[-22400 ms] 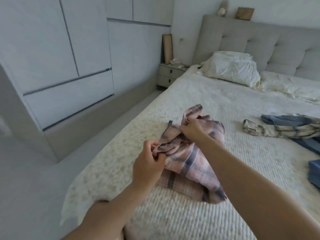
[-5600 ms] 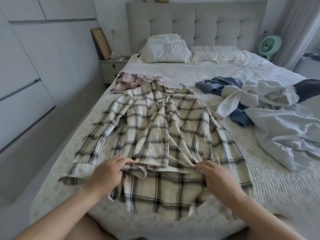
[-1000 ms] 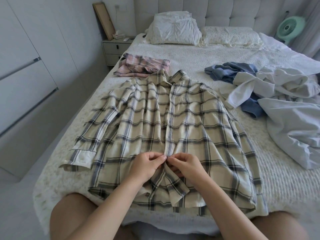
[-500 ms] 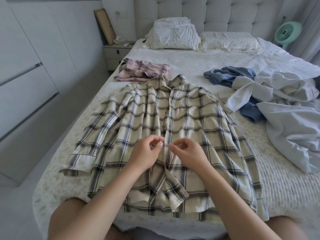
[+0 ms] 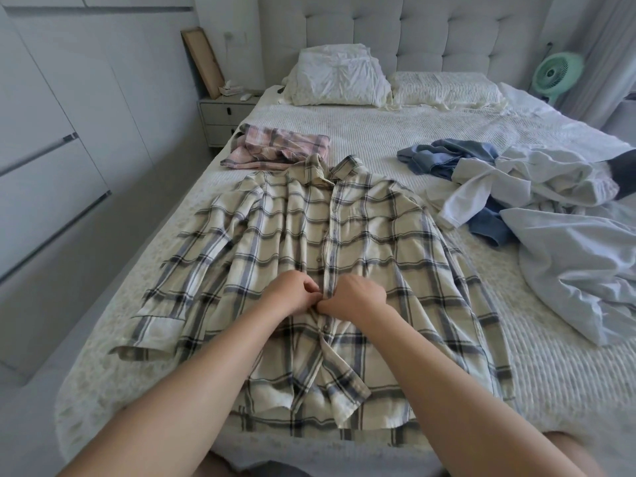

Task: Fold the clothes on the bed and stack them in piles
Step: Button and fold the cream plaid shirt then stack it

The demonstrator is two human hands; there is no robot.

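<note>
A cream plaid button-up shirt [image 5: 344, 256] is laid front-up across the near half of the bed [image 5: 395, 136], collar at 12 o'clock, hem at 6 o'clock. The placket at mid-chest is pinched by the left hand [image 5: 292, 293] and the right hand [image 5: 358, 294], fingertips meeting, apparently at a button. The cloth is judged light, limp and easily creased, so it should be lifted at the shoulder seams or side seams rather than mid-panel. A folded pink plaid shirt [image 5: 278, 149] is seen at 11 o'clock, just beyond the collar; an unfolded heap of blue and white clothes [image 5: 499, 173] is left at 2 o'clock.
</note>
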